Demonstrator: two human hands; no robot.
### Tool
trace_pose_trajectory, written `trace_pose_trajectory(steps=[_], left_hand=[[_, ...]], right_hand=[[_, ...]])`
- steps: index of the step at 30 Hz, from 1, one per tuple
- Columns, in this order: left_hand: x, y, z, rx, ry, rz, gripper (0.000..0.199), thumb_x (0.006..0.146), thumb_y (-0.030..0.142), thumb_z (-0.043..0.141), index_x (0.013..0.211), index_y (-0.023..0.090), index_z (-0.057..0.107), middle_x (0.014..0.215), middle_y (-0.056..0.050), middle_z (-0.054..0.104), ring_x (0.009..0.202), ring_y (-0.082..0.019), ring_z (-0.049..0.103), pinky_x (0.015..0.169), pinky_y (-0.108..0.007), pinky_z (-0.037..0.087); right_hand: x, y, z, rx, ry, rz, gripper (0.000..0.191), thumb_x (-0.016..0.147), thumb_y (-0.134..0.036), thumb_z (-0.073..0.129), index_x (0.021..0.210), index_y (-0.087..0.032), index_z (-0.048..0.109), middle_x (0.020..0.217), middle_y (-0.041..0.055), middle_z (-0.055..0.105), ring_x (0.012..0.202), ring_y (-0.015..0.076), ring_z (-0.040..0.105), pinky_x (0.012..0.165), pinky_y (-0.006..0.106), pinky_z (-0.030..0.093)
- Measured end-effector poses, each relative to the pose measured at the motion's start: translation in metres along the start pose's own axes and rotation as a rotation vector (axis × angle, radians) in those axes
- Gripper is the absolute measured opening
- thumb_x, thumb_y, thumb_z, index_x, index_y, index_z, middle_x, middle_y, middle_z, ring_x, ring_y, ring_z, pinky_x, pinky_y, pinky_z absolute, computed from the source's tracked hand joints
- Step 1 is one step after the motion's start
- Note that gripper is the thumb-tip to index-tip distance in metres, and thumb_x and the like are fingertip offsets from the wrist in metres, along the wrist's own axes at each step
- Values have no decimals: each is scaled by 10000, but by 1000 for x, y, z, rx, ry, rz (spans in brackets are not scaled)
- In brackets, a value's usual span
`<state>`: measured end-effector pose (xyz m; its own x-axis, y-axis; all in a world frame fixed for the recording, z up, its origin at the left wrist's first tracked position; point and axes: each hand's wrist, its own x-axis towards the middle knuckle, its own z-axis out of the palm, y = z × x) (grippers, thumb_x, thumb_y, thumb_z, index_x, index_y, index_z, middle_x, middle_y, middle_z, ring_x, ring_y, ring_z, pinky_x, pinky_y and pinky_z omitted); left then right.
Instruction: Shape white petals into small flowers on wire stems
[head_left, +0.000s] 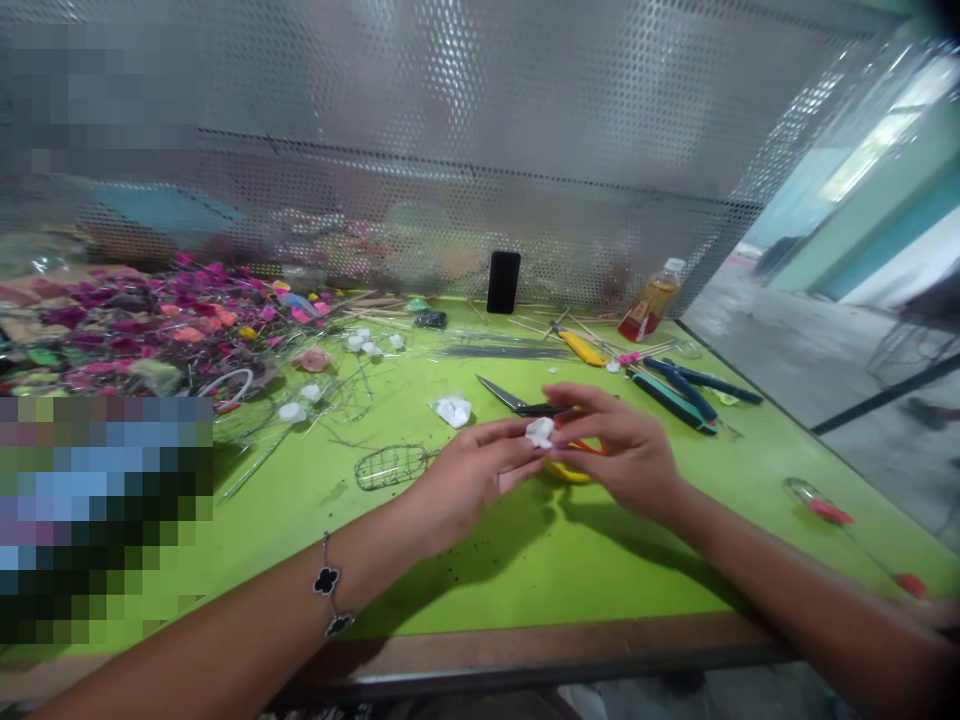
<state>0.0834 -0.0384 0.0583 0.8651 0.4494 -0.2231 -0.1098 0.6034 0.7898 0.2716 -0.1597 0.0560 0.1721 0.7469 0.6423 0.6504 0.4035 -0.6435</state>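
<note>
Near the middle of the frame, the small white piece (540, 433) is between the two hands, above the table and not lying on it. The left hand (472, 470) has its thumb and fingers together on the piece, probably because such a small, soft-looking thing is best steadied by the tips. The right hand (634, 455) comes from the other side with its fingers curved and partly apart; its tips are at the piece, but I cannot tell whether they clamp it. The scissors (517, 402) lie just behind and under the hands, blades toward the upper left, perhaps to be within easy reach. Another white piece (453, 409) lies left of the blades, and the wire frame (390, 468) is left of the left hand. As for the edges, the table's front edge (525, 648) crosses the lower part of the frame, below the hands, and the mesh panel (525, 140) limits reaching at the top. In the lower middle, a green stretch with dark specks seems to give the best room for moving; toward the middle left, the colourful heap (180, 325) would be in the way.
</note>
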Motion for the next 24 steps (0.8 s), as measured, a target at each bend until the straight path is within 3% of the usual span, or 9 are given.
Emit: trace_pose_trajectory(steps=[3,6,8,9,12,15,17,21,24], left_hand=[[-1,-2,0,157,-121,59,220,883,245,903,1088,177,862,1103,-91,845,1084,-214,763,1088,-373,557],[0,-3,0,260,-94,79,211,862,347,921,926,154,863,888,-56,815,897,-194,738,986,-377,584],[0,-3,-1,270,-75,66,246,851,383,928,863,147,857,832,-46,799,823,-177,717,948,-372,595],[1,-3,-1,270,-75,57,252,857,390,924,867,146,861,840,-51,806,820,-175,719,949,-371,597],[1,-1,-4,244,-71,12,221,887,355,904,977,154,884,945,-83,848,890,-184,758,1010,-379,594],[1,1,-9,209,-39,-37,219,874,285,919,1044,151,891,1004,-104,860,921,-179,780,1052,-377,594],[2,2,-13,190,-8,-48,237,839,258,948,1038,142,893,1014,-115,861,914,-177,789,1037,-368,609],[5,3,-17,162,54,-27,239,832,220,954,1046,136,891,1036,-131,860,923,-181,799,1032,-360,624],[4,3,-13,135,75,-18,143,902,161,872,1042,143,888,1081,-135,860,960,-180,801,1074,-362,610]], right_hand=[[-6,0,10,-34,-150,-6,145,929,-175,841,1039,-264,870,1320,103,824,1138,258,827,989,384,681],[-13,1,17,-65,-102,16,345,903,-204,876,1233,-268,798,1203,82,860,1089,255,843,938,357,697],[-16,0,17,-127,-67,-6,492,895,-250,900,1361,-273,744,1198,82,863,1055,258,851,913,360,707],[-16,0,16,-171,-69,-36,478,913,-256,886,1370,-275,748,1193,83,865,1049,259,852,923,369,707],[-13,-2,11,-283,-100,-135,232,992,-219,788,1211,-269,842,1153,87,867,1009,244,845,925,374,702],[-7,-2,5,-330,-108,-172,166,1007,-186,751,1096,-250,876,1066,91,860,907,219,829,818,338,700],[-3,-2,1,-321,-77,-123,117,983,-202,785,1033,-250,879,988,78,862,859,219,826,791,342,702],[1,0,-4,-107,167,139,129,897,-294,898,1011,-241,869,903,58,866,746,220,827,716,342,729],[1,0,-2,16,172,133,122,869,-275,930,977,-251,879,893,49,862,780,216,829,758,343,728]])
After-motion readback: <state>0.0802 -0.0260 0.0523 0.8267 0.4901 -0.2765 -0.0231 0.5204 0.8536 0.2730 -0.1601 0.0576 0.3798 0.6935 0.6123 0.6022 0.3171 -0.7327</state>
